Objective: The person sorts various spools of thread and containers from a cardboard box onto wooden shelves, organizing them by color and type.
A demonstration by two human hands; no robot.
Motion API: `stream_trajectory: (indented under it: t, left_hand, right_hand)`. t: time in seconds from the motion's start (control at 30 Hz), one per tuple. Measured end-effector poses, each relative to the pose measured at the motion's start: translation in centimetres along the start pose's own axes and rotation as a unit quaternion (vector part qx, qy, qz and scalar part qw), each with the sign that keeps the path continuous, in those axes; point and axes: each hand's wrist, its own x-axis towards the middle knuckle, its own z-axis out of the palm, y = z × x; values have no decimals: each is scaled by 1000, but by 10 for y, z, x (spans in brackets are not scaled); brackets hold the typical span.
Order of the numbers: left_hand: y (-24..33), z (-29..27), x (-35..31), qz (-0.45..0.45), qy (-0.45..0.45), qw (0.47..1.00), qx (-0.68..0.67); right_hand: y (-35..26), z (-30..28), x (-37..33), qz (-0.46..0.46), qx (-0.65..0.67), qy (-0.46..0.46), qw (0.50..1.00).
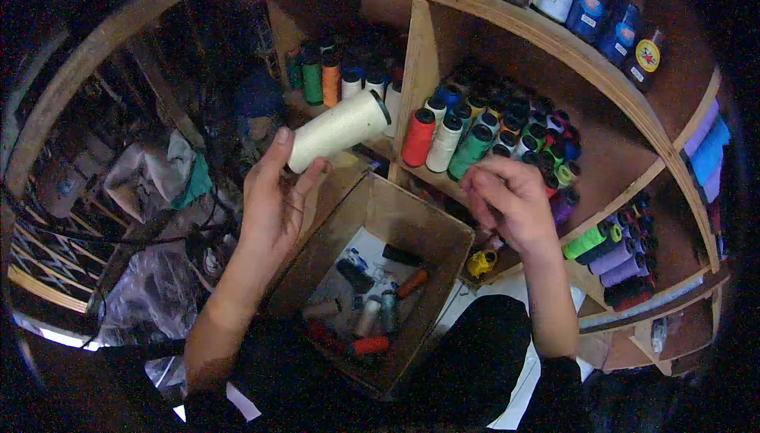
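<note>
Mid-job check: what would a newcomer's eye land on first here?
The large cream spool, tilted in the left hand, near the middle. Next, the crowd of colourful spools on the shelf beyond the right hand. Below, between the forearms, an open brown box.

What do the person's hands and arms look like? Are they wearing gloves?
No gloves: the left hand and right hand are bare, and so are both forearms, with no watch or bracelet showing. Dark, almost black sleeves show near the bottom edge.
</note>
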Motion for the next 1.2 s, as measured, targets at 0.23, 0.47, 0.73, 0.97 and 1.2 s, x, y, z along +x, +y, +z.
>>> stream_trajectory:
  t: [0.23, 0.47, 0.73, 0.97, 1.2]
  left_hand:
    - [2, -10, 4, -14, -32, 999, -4]
    - [-9, -10, 11, 12, -36, 995, 92]
    - [-14, -8, 2, -26, -55, 990, 126]
    - [-11, 10, -10, -61, -109, 983, 134]
    - [-7, 7, -12, -114, -126, 984, 56]
  right_hand:
    - [43, -75, -73, 181, -139, -160, 960]
    - [80, -111, -119, 59, -574, -115, 808]
    - [14, 1, -13, -166, -413, 64, 893]
    - [11, 31, 36, -324, -439, 9, 838]
    - [24, 25, 29, -411, -411, 78, 810]
